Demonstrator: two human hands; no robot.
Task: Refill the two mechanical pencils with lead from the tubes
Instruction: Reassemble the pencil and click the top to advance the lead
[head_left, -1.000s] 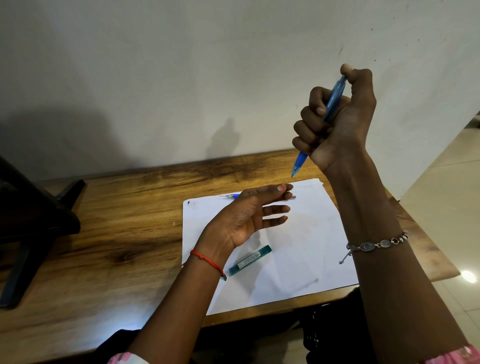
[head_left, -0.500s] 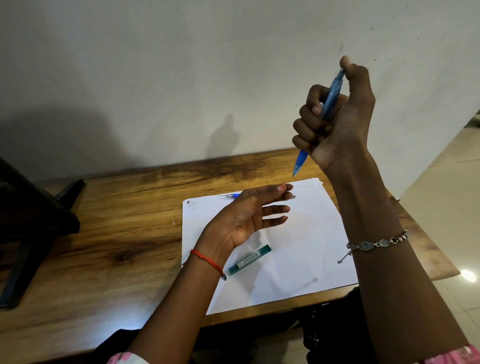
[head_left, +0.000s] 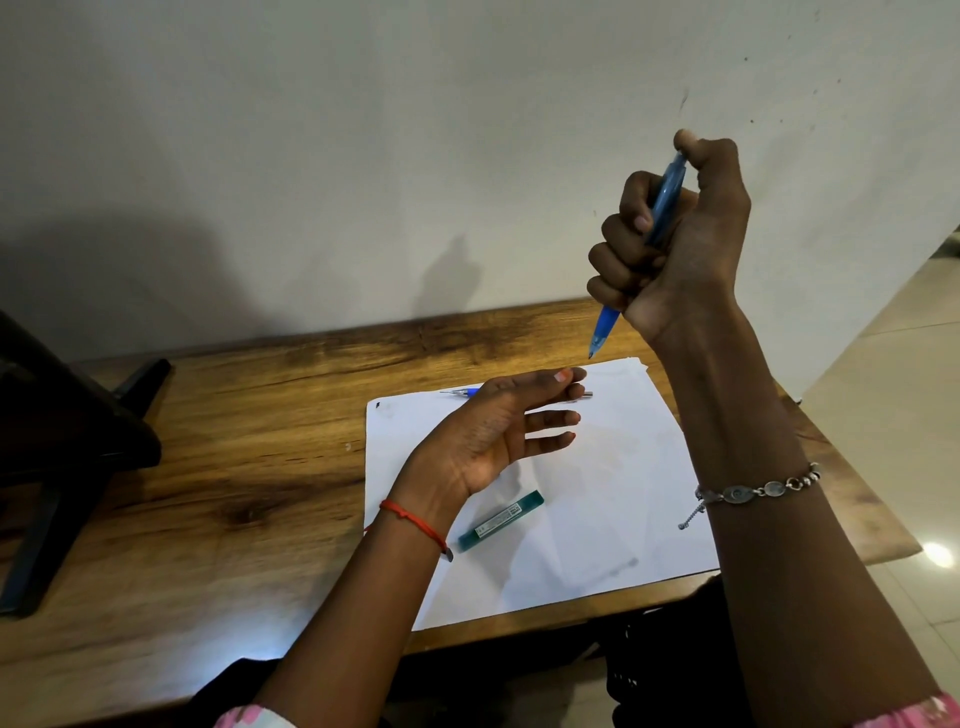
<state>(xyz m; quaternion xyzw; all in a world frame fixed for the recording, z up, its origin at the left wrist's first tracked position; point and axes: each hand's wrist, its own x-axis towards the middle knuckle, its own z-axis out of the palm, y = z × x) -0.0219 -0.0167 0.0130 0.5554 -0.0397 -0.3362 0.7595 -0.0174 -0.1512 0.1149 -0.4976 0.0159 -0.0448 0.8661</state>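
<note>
The right hand (head_left: 675, 244) is clenched around one blue pencil (head_left: 662, 208), thumb on its cap; the left hand (head_left: 493, 441) is released. The second pencil (head_left: 467, 392) at 12 o'clock looks unfilled.

Two mechanical pencils here, a blue one (head_left: 660, 218) gripped in the raised right hand (head_left: 680, 239) and a second (head_left: 467, 392) lying half hidden behind the left hand (head_left: 493, 431), plus one green lead tube (head_left: 501, 520), one white paper sheet (head_left: 597, 493) and one wooden bench (head_left: 208, 467).
</note>
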